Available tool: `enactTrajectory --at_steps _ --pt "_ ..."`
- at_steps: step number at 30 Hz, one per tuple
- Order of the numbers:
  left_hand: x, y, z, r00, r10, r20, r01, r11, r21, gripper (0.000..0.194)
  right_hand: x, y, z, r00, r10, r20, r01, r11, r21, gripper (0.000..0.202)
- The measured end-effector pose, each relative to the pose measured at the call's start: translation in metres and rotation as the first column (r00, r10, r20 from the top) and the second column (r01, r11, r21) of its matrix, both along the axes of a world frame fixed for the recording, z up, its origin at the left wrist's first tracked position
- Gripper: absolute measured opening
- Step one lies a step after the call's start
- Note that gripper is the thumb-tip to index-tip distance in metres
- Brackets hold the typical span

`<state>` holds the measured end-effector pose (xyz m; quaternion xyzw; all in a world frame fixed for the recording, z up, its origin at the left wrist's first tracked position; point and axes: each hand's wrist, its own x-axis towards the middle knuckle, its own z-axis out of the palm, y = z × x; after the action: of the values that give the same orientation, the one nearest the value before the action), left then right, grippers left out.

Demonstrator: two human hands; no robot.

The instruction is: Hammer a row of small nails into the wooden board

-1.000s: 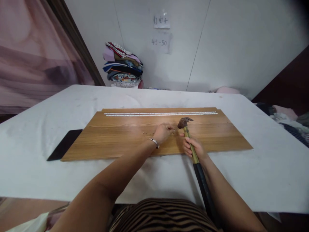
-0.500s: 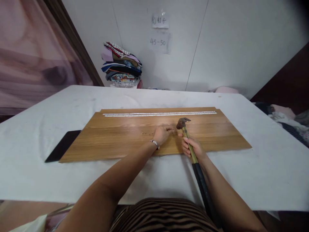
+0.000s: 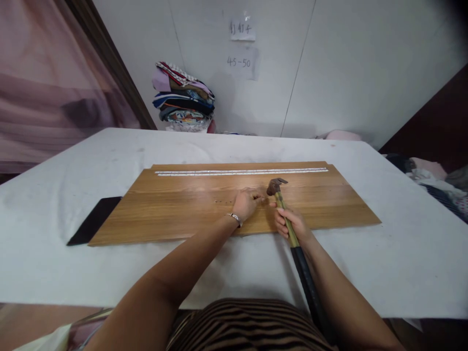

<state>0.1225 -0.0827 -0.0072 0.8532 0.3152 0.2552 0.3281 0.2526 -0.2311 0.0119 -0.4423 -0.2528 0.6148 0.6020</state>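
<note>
A brown wooden board (image 3: pixel 175 209) lies flat on the white-covered table. My left hand (image 3: pixel 246 202) rests on the middle of it, thumb and fingertips pinched on what looks like a small nail, mostly hidden by the fingers. Just right of it, my right hand (image 3: pixel 290 222) wraps round the handle of a claw hammer (image 3: pixel 283 210). The hammer's rusty head is up and close to the left fingertips, apart from them; its black grip runs back under my forearm. Several tiny dark specks, perhaps nails, show on the board left of my left hand.
Two white measuring strips (image 3: pixel 204 173) run along the board's far side. Something flat and black (image 3: pixel 97 219) sticks out past its left edge. Folded clothes (image 3: pixel 185 100) are stacked behind the table (image 3: pixel 398 243); more cloth (image 3: pixel 438 180) lies beyond its right edge.
Both hands and the hammer stay nearly in place; my left fingertips have shifted very slightly to the right. The whole view has moved a little.
</note>
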Motion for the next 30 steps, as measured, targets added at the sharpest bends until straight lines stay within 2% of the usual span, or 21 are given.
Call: enactTrajectory --at_steps 4,10,14,16,19,23,27,30 --pt "-0.001 -0.004 0.004 0.996 0.004 -0.09 0.002 0.997 0.072 0.014 -0.002 -0.001 0.003 1.0 0.012 0.005 -0.013 1.0 0.011 0.04" --pt "-0.004 -0.009 0.008 0.992 0.011 -0.13 0.006 0.992 0.127 0.011 -0.005 -0.003 0.006 0.999 0.033 0.02 -0.033 0.999 0.005 0.043" --pt "-0.016 -0.007 0.013 0.993 0.041 -0.113 -0.019 0.981 0.194 0.017 -0.006 -0.004 0.002 0.998 0.051 0.034 -0.052 0.999 0.017 0.042" --pt "-0.027 0.0 0.018 0.996 0.058 -0.07 -0.042 0.976 0.213 0.02 -0.007 -0.005 0.002 0.998 0.054 0.03 -0.055 0.998 0.013 0.042" --pt "-0.052 0.021 0.028 0.984 0.176 -0.021 -0.166 0.959 0.23 0.022 -0.009 -0.006 0.003 0.997 0.069 0.028 -0.069 0.998 0.004 0.041" --pt "-0.093 0.055 0.037 0.93 0.35 -0.111 -0.306 0.906 0.294 0.026 -0.012 -0.006 0.007 0.997 0.071 0.027 -0.071 0.997 0.004 0.041" --pt "-0.129 0.073 0.03 0.827 0.493 -0.27 -0.401 0.854 0.331 0.034 -0.013 -0.005 0.005 0.995 0.089 0.034 -0.088 0.996 -0.014 0.041" --pt "-0.142 0.074 0.019 0.742 0.566 -0.36 -0.474 0.822 0.315 0.039 -0.013 -0.005 0.002 0.994 0.101 0.04 -0.099 0.995 -0.031 0.041"
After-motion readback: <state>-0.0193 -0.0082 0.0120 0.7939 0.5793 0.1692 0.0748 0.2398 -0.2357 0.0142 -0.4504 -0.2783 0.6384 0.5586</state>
